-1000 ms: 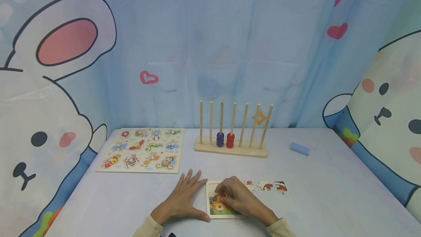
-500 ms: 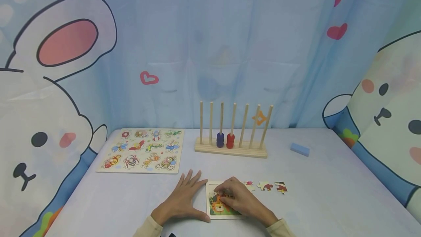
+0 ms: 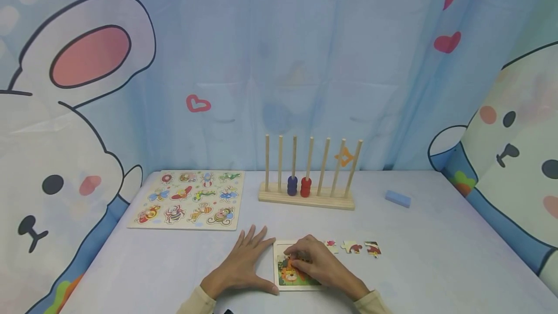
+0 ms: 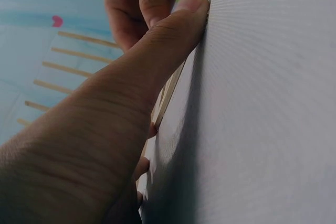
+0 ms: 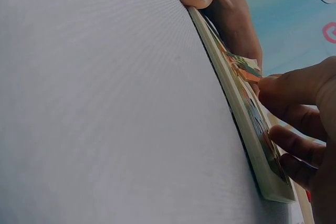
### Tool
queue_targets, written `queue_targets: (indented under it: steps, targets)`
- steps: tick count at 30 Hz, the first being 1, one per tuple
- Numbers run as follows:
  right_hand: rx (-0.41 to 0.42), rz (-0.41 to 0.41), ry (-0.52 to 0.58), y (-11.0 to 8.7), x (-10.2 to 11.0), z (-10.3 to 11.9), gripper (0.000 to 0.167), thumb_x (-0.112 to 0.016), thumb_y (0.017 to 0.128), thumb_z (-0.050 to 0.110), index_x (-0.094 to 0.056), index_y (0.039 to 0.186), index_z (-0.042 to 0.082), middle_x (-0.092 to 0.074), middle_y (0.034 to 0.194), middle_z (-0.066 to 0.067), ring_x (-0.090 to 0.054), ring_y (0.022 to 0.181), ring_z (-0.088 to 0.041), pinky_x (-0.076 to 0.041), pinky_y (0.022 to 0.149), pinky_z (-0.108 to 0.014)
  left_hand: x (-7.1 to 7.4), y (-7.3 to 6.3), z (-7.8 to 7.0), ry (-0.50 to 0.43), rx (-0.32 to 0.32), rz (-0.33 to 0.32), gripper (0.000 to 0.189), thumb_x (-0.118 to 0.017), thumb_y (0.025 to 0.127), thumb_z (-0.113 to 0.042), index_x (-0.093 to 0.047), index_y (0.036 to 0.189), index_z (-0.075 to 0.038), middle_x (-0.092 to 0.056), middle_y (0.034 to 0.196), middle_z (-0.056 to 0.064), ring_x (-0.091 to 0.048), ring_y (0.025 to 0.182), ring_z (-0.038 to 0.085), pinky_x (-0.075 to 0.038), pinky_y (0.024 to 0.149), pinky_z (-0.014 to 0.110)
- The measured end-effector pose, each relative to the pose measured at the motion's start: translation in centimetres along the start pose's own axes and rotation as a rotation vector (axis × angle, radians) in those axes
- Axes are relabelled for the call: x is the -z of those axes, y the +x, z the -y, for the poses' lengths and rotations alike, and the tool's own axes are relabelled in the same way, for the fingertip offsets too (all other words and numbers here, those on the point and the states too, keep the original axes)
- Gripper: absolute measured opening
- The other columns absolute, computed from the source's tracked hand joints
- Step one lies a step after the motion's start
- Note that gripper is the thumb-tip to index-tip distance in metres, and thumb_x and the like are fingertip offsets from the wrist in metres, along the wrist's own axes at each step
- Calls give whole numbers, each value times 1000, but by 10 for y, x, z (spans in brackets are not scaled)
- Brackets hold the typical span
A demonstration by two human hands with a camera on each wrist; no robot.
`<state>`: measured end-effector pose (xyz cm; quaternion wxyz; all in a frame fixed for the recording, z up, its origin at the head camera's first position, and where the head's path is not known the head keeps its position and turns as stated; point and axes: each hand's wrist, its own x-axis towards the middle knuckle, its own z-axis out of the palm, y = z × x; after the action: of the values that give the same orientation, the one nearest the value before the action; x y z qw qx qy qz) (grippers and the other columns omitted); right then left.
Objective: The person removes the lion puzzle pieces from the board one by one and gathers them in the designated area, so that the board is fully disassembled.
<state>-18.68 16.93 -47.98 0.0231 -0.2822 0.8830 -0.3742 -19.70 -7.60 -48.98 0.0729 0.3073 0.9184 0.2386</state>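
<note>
A small jigsaw board (image 3: 301, 289) with a pale wooden rim and an animal picture lies flat on the table. My left hand (image 3: 244, 266) is spread at its left side, fingers straight, the thumb touching the rim at the lower left corner. Over the picture, my right hand (image 3: 320, 261) pinches a puzzle piece (image 5: 245, 67) between thumb and fingers. In the right wrist view that piece sits tilted, its edge raised above the picture. The right hand hides much of the board's right half in the head view.
Three loose puzzle pieces, including a dark red one (image 3: 372, 248), lie right of the board. Behind stand a wooden peg rack (image 3: 314, 200) with blue and red beads, an insect peg puzzle (image 3: 183, 224) at left, and a blue block (image 3: 397, 198) at right. A printed curtain (image 3: 244, 38) hangs behind.
</note>
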Motion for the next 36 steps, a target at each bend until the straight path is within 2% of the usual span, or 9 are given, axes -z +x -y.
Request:
queue_targets:
  steps: [9, 14, 20, 24, 26, 31, 36]
  targets:
    - [-11, 2, -12, 1, 1, 2, 18, -67, 90, 24, -73, 106, 19, -66, 96, 14, -52, 91, -5, -47, 83, -29, 0, 0, 1, -1, -10, -5, 106, -75, 63, -69, -37, 148, -19, -18, 159, 12, -4, 146, 38, -3, 117, 59]
    - [-47, -16, 8, 3, 4, 2, 16, -67, 91, 25, -74, 104, 21, -67, 96, 15, -54, 92, -7, -48, 84, -32, 0, 0, 2, 4, -8, -5, 106, -74, 62, -70, -37, 148, -19, -18, 159, 11, -5, 146, 38, -3, 117, 59]
    - [-64, -40, 64, 3, 8, 0, 14, -66, 91, 27, -74, 101, 21, -69, 98, 12, -60, 95, -11, -50, 86, -35, -1, 0, 2, 6, 2, -7, 107, -75, 61, -71, -38, 148, -19, -18, 160, 10, -5, 147, 37, -3, 117, 58]
    - [-89, -25, 158, 2, 19, 0, 20, -65, 92, 28, -73, 103, 14, -70, 103, 2, -64, 100, -18, -53, 89, -41, -1, 0, 2, 4, 6, -10, 108, -75, 60, -71, -38, 148, -20, -18, 160, 9, -4, 147, 36, -2, 118, 57]
    - [-107, -16, 200, -1, 27, -1, 22, -64, 93, 27, -72, 104, 10, -71, 103, -2, -64, 98, -19, -55, 86, -38, -2, 1, 2, 3, 11, -8, 108, -74, 60, -72, -37, 148, -21, -17, 160, 9, -4, 147, 35, -2, 118, 57]
    - [-146, -20, 260, -14, 45, -10, 22, -64, 93, 25, -71, 105, 8, -70, 103, -5, -64, 91, -11, -54, 78, -25, -3, 1, 2, 3, 19, -6, 109, -75, 59, -72, -37, 148, -21, -17, 160, 8, -3, 147, 35, -1, 118, 56]
    - [-212, -27, 315, -28, 62, -21, 26, -64, 93, 23, -69, 109, 4, -70, 105, -9, -66, 91, -10, -54, 76, -23, -2, 0, 1, 6, 19, -5, 109, -75, 59, -71, -38, 148, -21, -17, 160, 8, -3, 147, 35, -1, 118, 56]
